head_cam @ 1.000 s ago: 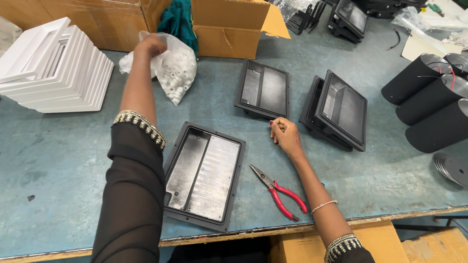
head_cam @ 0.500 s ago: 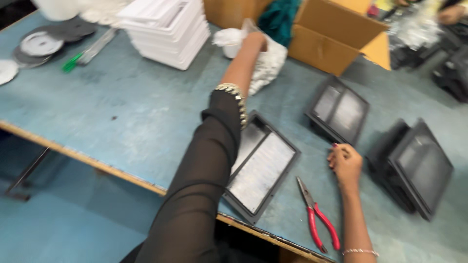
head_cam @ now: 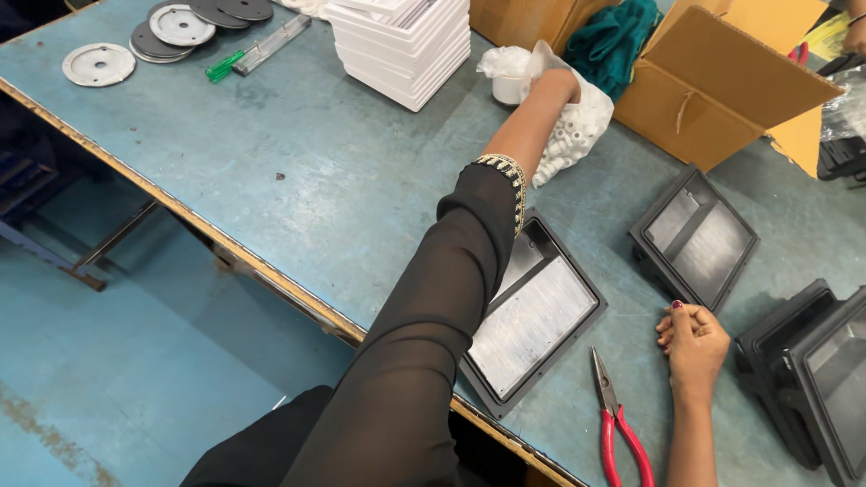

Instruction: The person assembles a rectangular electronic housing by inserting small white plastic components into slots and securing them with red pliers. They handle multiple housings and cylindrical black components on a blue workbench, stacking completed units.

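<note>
1. While stretched across the blue table (head_cam: 298,171), left hand (head_cam: 552,86) sunk into clear plastic bag (head_cam: 577,126) of small white parts; fingers buried in the plastic, so closed or spread cannot be told.
2. Bag slumped beside a small white cup (head_cam: 511,88) and just in front of open cardboard box (head_cam: 722,81); set far from the table edge, hence the long reach.
3. Right hand (head_cam: 693,338) resting on the table, fingers curled loosely together, gripping nothing; parked between two housings.
4. Black tray-shaped housing (head_cam: 541,320) lying open side up under the left forearm, close to the near edge, cavity exposed, likely for easy access.
5. Red-handled pliers (head_cam: 618,424) flat on the table, just beside right hand, jaws pointing away.
6. Second housing (head_cam: 699,234) open side up, further right; more black housings (head_cam: 812,379) stacked at right edge.
7. Stack of white frames (head_cam: 401,41) and grey metal discs (head_cam: 180,22) kept far left, well apart from both hands.
</note>
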